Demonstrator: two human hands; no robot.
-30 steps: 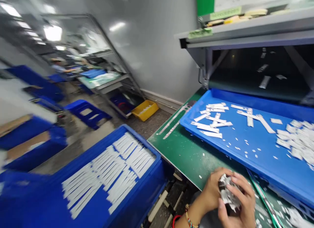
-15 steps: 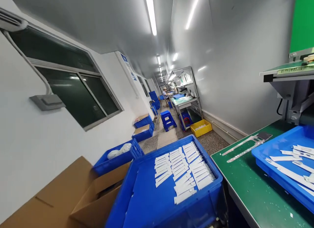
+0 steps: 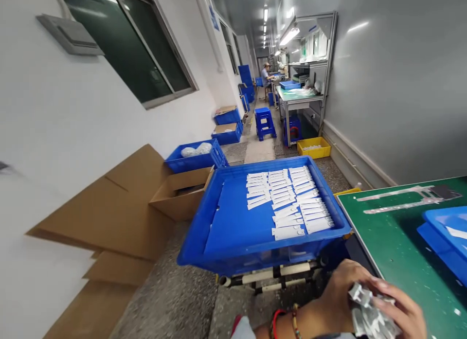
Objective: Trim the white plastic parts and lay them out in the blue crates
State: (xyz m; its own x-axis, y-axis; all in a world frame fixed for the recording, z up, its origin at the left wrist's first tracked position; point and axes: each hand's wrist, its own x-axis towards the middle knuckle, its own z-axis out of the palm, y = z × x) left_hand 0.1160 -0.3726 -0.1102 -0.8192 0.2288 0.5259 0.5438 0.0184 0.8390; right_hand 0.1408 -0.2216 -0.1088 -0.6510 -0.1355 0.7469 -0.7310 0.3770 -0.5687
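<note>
While the left hand (image 3: 343,291) and right hand (image 3: 409,313) together gripped a silvery-white bundle (image 3: 371,318) at five o'clock, a blue tub (image 3: 233,210) sat at their ten o'clock, white strips (image 3: 288,232) inside, green table (image 3: 404,246) at one.

Silvery bundle (image 3: 370,312); white strips (image 3: 286,195); blue bin (image 3: 233,222); green tabletop (image 3: 401,237).

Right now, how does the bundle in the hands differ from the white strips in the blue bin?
The bundle is clumped and held in both hands; the white strips lie spread in rows in the blue bin. The bundle looks silvery grey and white; the white strips look plain white. Shared: both are pale.
</note>
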